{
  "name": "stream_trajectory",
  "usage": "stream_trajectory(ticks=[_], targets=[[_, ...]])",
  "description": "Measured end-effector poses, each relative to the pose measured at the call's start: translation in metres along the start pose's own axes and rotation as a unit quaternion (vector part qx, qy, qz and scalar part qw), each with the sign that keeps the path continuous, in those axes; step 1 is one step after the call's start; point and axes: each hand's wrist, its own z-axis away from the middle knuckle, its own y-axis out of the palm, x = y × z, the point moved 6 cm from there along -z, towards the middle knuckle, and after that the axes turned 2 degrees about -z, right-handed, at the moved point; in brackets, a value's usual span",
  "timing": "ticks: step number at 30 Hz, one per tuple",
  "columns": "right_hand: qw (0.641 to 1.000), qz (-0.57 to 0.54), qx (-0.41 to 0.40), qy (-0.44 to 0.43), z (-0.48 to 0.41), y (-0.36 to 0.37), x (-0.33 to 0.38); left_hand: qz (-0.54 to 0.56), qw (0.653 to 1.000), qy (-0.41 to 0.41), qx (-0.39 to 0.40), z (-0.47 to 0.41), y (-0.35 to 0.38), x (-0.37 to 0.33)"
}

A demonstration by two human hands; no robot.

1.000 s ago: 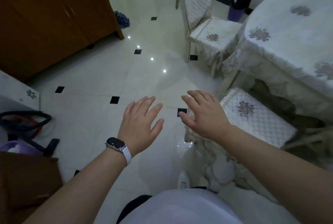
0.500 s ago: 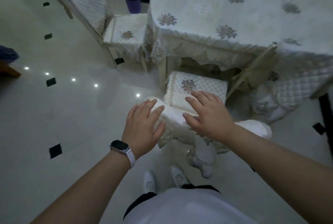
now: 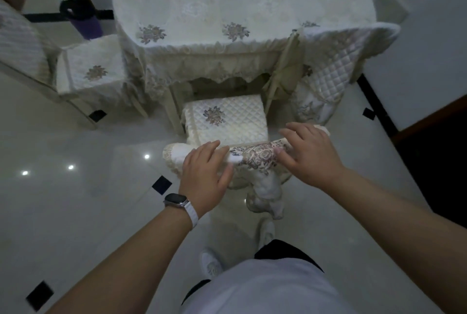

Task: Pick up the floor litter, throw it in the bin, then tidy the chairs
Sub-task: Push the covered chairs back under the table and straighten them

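A chair with a cream quilted seat stands straight in front of me, its seat partly under the round table. The chair back's top rail has a floral cover and sits just below my hands. My left hand, with a watch on the wrist, lies over the left part of the rail, fingers over the top and thumb on the near side. Over the right part rests my right hand, fingers spread across the top and thumb on the near face. No litter shows on the floor.
A second covered chair stands at the table's left, angled outward. A third chair leans in at the table's right. A purple bin stands behind the left chair. A dark doorway is on the right, and my white shoes are on the tiled floor.
My view has swung right from the open floor to the table. Both hands, held open in the air before, have come down onto the top rail of the chair back.
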Motion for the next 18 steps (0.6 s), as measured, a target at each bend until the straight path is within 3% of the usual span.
stream_trajectory(ticks=[18], targets=[[0.99,-0.099,0.002,-0.102,-0.001,0.051,-0.05,-0.108,0.99,-0.082,-0.029,-0.008,0.03,-0.019]])
